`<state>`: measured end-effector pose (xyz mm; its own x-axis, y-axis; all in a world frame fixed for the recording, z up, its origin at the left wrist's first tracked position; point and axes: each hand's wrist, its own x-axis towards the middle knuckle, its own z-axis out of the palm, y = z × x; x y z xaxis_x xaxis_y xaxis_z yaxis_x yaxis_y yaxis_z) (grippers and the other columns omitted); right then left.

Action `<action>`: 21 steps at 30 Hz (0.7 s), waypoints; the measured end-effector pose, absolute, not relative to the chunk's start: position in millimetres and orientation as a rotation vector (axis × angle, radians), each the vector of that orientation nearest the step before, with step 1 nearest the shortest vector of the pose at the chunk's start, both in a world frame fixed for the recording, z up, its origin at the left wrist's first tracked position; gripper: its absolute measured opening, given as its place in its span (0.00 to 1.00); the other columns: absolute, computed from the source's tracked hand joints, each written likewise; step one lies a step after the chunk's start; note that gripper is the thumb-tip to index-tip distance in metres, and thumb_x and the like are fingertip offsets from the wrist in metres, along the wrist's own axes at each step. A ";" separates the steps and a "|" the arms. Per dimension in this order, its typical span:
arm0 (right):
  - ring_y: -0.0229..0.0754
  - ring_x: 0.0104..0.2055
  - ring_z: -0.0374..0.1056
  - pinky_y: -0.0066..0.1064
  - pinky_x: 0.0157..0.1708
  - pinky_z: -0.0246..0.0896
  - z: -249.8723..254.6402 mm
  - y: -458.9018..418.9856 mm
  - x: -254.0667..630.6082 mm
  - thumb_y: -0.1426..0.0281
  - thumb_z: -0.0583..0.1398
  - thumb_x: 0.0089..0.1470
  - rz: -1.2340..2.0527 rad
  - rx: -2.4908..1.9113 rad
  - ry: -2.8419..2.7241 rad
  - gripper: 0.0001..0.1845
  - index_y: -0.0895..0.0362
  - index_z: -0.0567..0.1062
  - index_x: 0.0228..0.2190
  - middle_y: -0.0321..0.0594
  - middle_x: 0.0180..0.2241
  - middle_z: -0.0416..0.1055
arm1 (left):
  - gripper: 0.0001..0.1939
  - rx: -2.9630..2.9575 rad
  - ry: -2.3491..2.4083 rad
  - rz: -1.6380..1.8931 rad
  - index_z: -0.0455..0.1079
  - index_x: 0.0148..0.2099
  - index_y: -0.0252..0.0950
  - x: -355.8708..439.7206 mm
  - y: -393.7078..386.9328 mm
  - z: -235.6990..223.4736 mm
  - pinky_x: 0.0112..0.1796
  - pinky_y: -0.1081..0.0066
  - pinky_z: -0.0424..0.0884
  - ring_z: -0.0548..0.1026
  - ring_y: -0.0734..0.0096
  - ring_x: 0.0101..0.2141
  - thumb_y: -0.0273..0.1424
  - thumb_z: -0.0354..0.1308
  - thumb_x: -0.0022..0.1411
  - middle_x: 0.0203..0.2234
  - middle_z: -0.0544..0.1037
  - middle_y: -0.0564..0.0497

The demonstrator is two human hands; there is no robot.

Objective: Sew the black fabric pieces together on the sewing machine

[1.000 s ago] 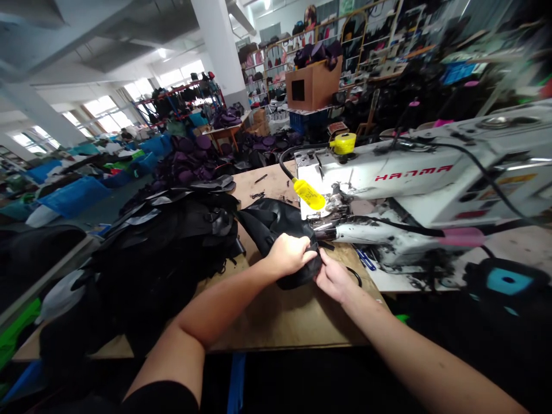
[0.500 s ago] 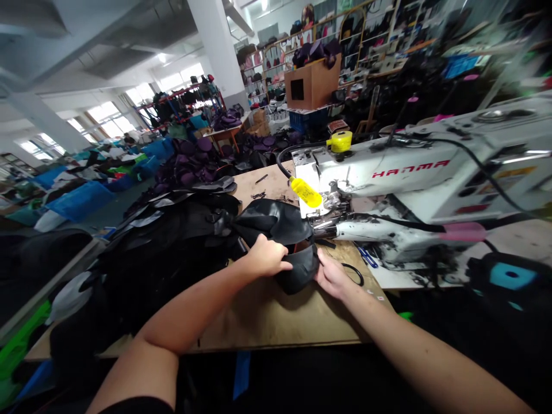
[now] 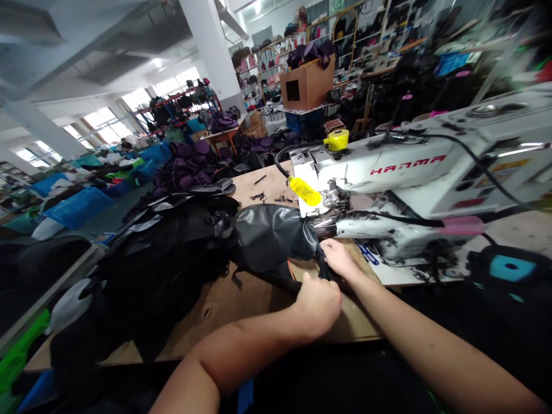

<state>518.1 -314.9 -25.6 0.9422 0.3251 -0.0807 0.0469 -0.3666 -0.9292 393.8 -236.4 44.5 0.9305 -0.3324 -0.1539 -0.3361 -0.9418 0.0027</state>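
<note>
Dark grey coated fabric (image 3: pixel 271 237), bunched a moment ago, now lies opened out on the plywood table (image 3: pixel 263 184) beside the white sewing machine (image 3: pixel 409 167). The left hand's grip (image 3: pixel 317 305) has dropped to its lower edge, closed in a fist, while the right hand's grip (image 3: pixel 338 259) pinches a narrow black strap (image 3: pixel 324 267).

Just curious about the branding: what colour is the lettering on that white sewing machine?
Red lettering on the white sewing machine, shown in the head view.
</note>
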 end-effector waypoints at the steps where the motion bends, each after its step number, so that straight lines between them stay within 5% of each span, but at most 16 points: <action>1: 0.40 0.27 0.68 0.29 0.27 0.65 -22.2 -318.4 521.7 0.60 0.52 0.59 0.276 -1.932 -0.237 0.22 0.60 0.79 0.39 0.41 0.29 0.77 | 0.12 -3.075 0.548 0.255 0.74 0.41 0.28 394.9 -238.1 44.5 0.39 0.54 0.74 0.80 0.55 0.33 0.24 0.49 0.67 0.32 0.80 0.38; 8: 0.47 0.43 0.72 0.35 0.46 0.63 -13.4 -327.9 518.8 0.72 0.55 0.56 0.099 -2.211 -0.519 0.13 0.58 0.80 0.37 0.46 0.40 0.78 | 0.11 -3.089 0.580 0.629 0.77 0.37 0.32 425.7 -226.8 69.7 0.34 0.67 0.75 0.80 0.61 0.32 0.29 0.53 0.65 0.32 0.81 0.42; 12: 0.48 0.44 0.73 0.35 0.47 0.63 -18.6 -328.6 520.8 0.72 0.54 0.59 0.144 -2.164 -0.530 0.14 0.58 0.80 0.39 0.47 0.42 0.79 | 0.12 -3.238 0.156 0.064 0.73 0.47 0.35 447.5 -199.9 72.7 0.42 0.69 0.73 0.77 0.64 0.41 0.30 0.48 0.69 0.41 0.78 0.44; 17: 0.49 0.46 0.72 0.37 0.49 0.62 -19.9 -323.8 516.6 0.71 0.54 0.60 0.093 -2.132 -0.586 0.14 0.59 0.79 0.38 0.48 0.43 0.78 | 0.25 -3.065 -0.024 -0.340 0.65 0.55 0.32 449.9 -187.8 38.2 0.42 0.62 0.72 0.69 0.54 0.48 0.41 0.61 0.62 0.48 0.71 0.39; 21: 0.48 0.45 0.71 0.36 0.49 0.61 -16.7 -322.1 513.9 0.71 0.54 0.59 0.129 -2.124 -0.570 0.13 0.58 0.79 0.37 0.47 0.42 0.78 | 0.09 -3.044 0.062 -0.382 0.68 0.47 0.36 445.0 -178.6 15.3 0.42 0.64 0.71 0.70 0.60 0.42 0.32 0.50 0.69 0.40 0.72 0.44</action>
